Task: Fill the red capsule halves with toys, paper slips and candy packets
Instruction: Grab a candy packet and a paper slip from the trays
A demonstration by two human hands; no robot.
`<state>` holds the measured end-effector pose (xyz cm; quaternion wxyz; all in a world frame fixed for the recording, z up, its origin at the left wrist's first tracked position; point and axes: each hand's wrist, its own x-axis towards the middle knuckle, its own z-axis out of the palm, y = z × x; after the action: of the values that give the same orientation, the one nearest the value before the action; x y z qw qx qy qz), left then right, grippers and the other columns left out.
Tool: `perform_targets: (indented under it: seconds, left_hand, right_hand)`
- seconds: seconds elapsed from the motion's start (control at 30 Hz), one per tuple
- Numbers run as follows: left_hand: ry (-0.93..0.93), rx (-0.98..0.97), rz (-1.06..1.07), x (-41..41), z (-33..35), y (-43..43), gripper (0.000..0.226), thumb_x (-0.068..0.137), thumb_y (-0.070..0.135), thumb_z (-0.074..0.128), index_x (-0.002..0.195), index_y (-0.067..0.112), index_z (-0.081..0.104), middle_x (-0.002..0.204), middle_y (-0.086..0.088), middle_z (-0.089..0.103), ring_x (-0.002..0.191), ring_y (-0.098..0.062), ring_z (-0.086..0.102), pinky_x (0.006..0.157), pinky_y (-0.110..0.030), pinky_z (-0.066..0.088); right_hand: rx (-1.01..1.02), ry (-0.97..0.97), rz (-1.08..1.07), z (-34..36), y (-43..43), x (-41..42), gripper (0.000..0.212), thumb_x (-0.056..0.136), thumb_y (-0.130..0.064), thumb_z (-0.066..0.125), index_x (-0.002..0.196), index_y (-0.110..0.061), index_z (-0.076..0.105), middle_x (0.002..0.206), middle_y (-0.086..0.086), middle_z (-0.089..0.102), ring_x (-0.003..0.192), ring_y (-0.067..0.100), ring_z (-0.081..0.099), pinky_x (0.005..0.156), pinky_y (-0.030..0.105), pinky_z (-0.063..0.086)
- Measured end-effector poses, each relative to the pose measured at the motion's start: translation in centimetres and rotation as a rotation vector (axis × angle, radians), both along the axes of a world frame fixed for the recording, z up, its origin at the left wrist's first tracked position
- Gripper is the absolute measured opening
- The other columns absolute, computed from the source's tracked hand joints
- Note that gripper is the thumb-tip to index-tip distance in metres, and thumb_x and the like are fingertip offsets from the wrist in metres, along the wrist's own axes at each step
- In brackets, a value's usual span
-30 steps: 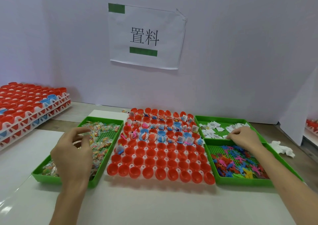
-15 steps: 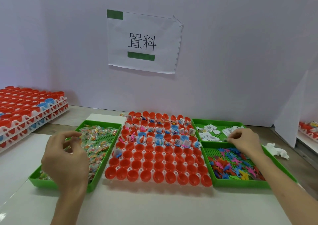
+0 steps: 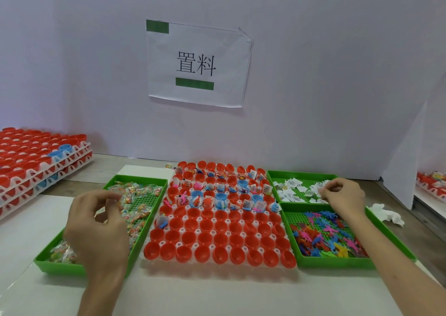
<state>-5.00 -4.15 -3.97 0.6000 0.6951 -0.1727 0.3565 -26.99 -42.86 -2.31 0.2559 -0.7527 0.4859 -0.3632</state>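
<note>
A white rack of red capsule halves (image 3: 219,233) lies in the middle. Its far rows hold toys, slips and packets, with a few blue halves among them; its near rows are bare. My left hand (image 3: 96,224) hovers over the green tray (image 3: 135,178) of candy packets (image 3: 137,209), fingers loosely curled, thumb and forefinger apart, nothing plainly in them. My right hand (image 3: 342,196) rests in the far right green tray (image 3: 301,174) and pinches white paper slips (image 3: 292,190). Just nearer than that tray, another green tray (image 3: 337,262) holds coloured plastic toys (image 3: 323,233).
Stacked racks of red halves (image 3: 36,161) stand at the far left. A crumpled white tissue (image 3: 386,213) lies right of the trays. A white partition (image 3: 405,158) rises at the right, with another rack (image 3: 432,180) behind it. A paper sign (image 3: 198,64) hangs on the back wall.
My left hand has drifted a little nearer and leftward over the candy tray, its fingers loosening. My right hand stays on the slips. The view has tilted slightly upward.
</note>
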Motion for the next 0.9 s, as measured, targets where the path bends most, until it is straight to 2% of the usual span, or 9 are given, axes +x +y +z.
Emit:
perform_targets:
  seconds: [0.13, 0.27, 0.37, 0.53, 0.63, 0.77, 0.83, 0.87, 0.9]
  left_hand:
    - [-0.032, 0.045, -0.044, -1.0, -0.1, -0.9, 0.018, 0.087, -0.011, 0.061, 0.089, 0.006, 0.069, 0.092, -0.003, 0.061, 0.083, -0.005, 0.057, 0.074, -0.007, 0.049]
    - [-0.067, 0.094, -0.090, -2.0, -0.1, -1.8, 0.024, 0.081, -0.017, 0.065, 0.085, 0.006, 0.070, 0.093, -0.005, 0.061, 0.087, -0.003, 0.057, 0.077, -0.007, 0.049]
    - [-0.100, 0.107, -0.112, -2.5, -0.1, -2.1, 0.025, 0.079, -0.019, 0.065, 0.082, 0.005, 0.070, 0.094, -0.003, 0.061, 0.088, -0.002, 0.057, 0.077, -0.006, 0.048]
    - [-0.128, 0.096, -0.151, -3.4, 0.1, -2.7, 0.028, 0.077, -0.022, 0.063, 0.076, 0.005, 0.069, 0.091, -0.006, 0.061, 0.090, -0.001, 0.057, 0.072, -0.013, 0.049]
    - [-0.139, 0.116, -0.182, -4.0, 0.0, -3.1, 0.030, 0.076, -0.024, 0.065, 0.074, 0.005, 0.068, 0.090, -0.004, 0.061, 0.090, -0.001, 0.057, 0.069, -0.020, 0.049]
    - [-0.156, 0.147, -0.230, -4.6, -0.1, -3.5, 0.030, 0.078, -0.023, 0.065, 0.073, 0.006, 0.068, 0.090, -0.004, 0.061, 0.090, -0.002, 0.059, 0.068, -0.017, 0.049]
    - [-0.170, 0.147, -0.251, -4.9, -0.1, -3.6, 0.025, 0.082, -0.015, 0.063, 0.072, 0.007, 0.067, 0.090, -0.003, 0.061, 0.088, -0.008, 0.061, 0.065, -0.024, 0.050]
    - [-0.173, 0.146, -0.255, -5.1, -0.1, -3.6, 0.021, 0.082, -0.010, 0.060, 0.072, 0.007, 0.067, 0.089, -0.002, 0.061, 0.086, -0.012, 0.062, 0.064, -0.026, 0.050]
    - [-0.169, 0.145, -0.256, -5.2, 0.0, -3.7, 0.019, 0.082, -0.006, 0.058, 0.071, 0.007, 0.067, 0.089, -0.002, 0.061, 0.084, -0.015, 0.063, 0.063, -0.027, 0.049]
  right_hand:
    - [0.010, -0.047, 0.016, -0.2, 0.2, 0.0, 0.008, 0.090, -0.004, 0.069, 0.090, -0.009, 0.075, 0.069, -0.001, 0.070, 0.067, 0.015, 0.069, 0.079, 0.039, 0.057]
    - [-0.022, -0.026, 0.018, -0.3, 0.4, 0.1, 0.008, 0.093, -0.009, 0.066, 0.095, -0.010, 0.074, 0.077, 0.004, 0.070, 0.069, 0.016, 0.067, 0.077, 0.035, 0.051]
    - [-0.037, -0.003, 0.035, -0.2, 0.8, 0.1, 0.010, 0.085, -0.015, 0.078, 0.090, -0.013, 0.069, 0.083, 0.007, 0.069, 0.079, 0.024, 0.066, 0.085, 0.042, 0.053]
    - [-0.053, -0.072, 0.032, -0.3, 0.9, 0.4, 0.016, 0.083, -0.018, 0.080, 0.073, -0.016, 0.068, 0.060, -0.002, 0.069, 0.060, 0.014, 0.068, 0.074, 0.036, 0.056]
    - [-0.097, -0.074, 0.059, -0.5, 0.7, 0.9, 0.024, 0.086, -0.026, 0.077, 0.065, -0.021, 0.066, 0.060, -0.007, 0.066, 0.063, 0.010, 0.064, 0.069, 0.031, 0.045]
    - [-0.148, -0.049, 0.070, -0.7, 0.8, 1.4, 0.026, 0.090, -0.025, 0.073, 0.064, -0.022, 0.067, 0.065, -0.013, 0.062, 0.068, 0.000, 0.056, 0.071, 0.028, 0.035]
    - [-0.152, -0.020, 0.047, -0.9, 0.7, 1.4, 0.017, 0.089, -0.016, 0.072, 0.072, -0.017, 0.071, 0.072, -0.005, 0.068, 0.074, 0.011, 0.062, 0.071, 0.028, 0.036]
    - [-0.149, 0.054, 0.038, -1.0, 0.6, 1.3, 0.005, 0.088, -0.011, 0.071, 0.084, -0.013, 0.074, 0.086, 0.003, 0.071, 0.084, 0.020, 0.065, 0.074, 0.029, 0.039]
    - [-0.142, 0.178, 0.018, -1.2, 0.5, 1.3, 0.014, 0.087, -0.008, 0.070, 0.100, -0.010, 0.074, 0.106, 0.010, 0.070, 0.098, 0.027, 0.065, 0.080, 0.031, 0.043]
